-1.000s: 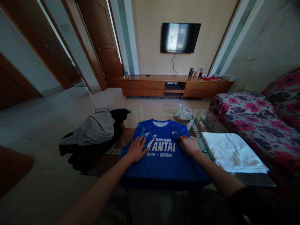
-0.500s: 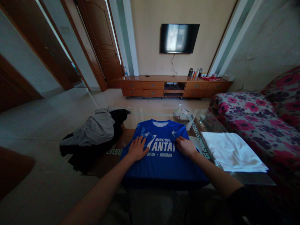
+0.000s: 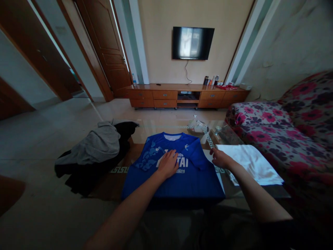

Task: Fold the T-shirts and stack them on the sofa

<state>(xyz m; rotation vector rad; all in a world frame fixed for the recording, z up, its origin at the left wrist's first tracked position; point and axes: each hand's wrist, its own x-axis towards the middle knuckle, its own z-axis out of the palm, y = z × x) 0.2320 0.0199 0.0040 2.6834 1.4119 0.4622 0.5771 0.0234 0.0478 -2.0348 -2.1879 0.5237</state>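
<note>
A blue T-shirt [image 3: 171, 189] with white lettering lies spread on a glass-topped table, its neckline facing away from me. My left hand [image 3: 168, 163] rests flat on its chest, fingers stretched over part of the lettering. Just off the shirt's right edge is my right hand [image 3: 220, 159], with loosely bent fingers and nothing visible in them. It hovers close to the near left corner of a folded white cloth [image 3: 251, 165]. The shirt's right sleeve lies inward on its body.
Grey and black clothing [image 3: 99, 146] is heaped at the table's left. A floral sofa [image 3: 275, 133] stands to the right. Crumpled wrapping [image 3: 198, 125] lies toward the far side. Beyond are a wooden TV cabinet [image 3: 165, 99] and a wall-mounted television [image 3: 193, 43].
My right hand has left the shirt's sleeve area and moved right, beyond its edge. My left hand has slid right across the lettering. The view has turned slightly right.
</note>
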